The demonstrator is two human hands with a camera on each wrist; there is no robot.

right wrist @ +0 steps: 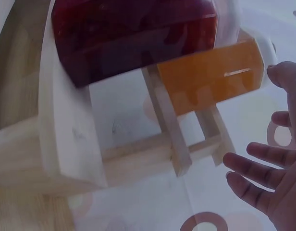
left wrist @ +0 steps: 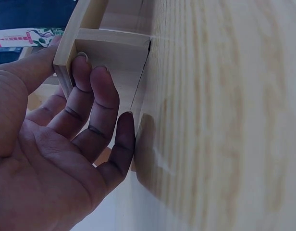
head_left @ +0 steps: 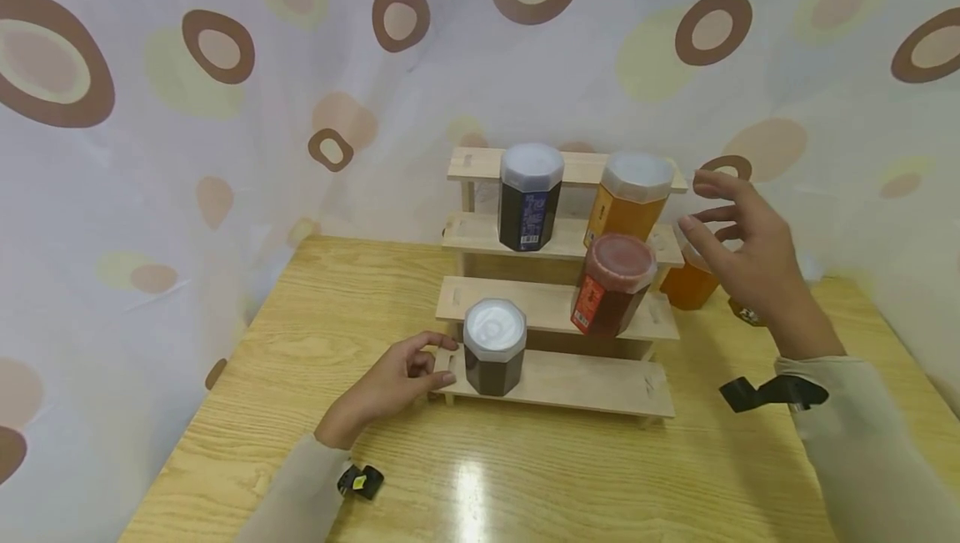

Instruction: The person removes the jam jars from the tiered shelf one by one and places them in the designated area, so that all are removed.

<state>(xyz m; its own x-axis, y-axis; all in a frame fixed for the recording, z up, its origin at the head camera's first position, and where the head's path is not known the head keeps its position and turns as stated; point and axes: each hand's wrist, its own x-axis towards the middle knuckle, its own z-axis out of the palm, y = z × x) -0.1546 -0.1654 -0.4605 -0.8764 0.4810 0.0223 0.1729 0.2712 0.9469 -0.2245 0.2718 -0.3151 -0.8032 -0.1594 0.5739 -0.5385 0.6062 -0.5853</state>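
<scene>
L hand (head_left: 397, 376) pinches the wooden rack (head_left: 592, 380) by its bottom step's L end, prob. to steady it, w/ R hand (head_left: 746, 255) empty, fingers spread nr the amber jar (head_left: 628, 211) (3rd step up), red jar (head_left: 613, 286) 1 step lower, dark-filled jar (head_left: 493, 351) at bottom.

I see a rack (head_left: 585, 380) on the table (head_left: 337, 301), four jars (head_left: 495, 372) on its steps, another jar (head_left: 688, 289) to its right.

Orange jar (head_left: 628, 213), brown-ringed white backdrop (head_left: 457, 76)
</scene>
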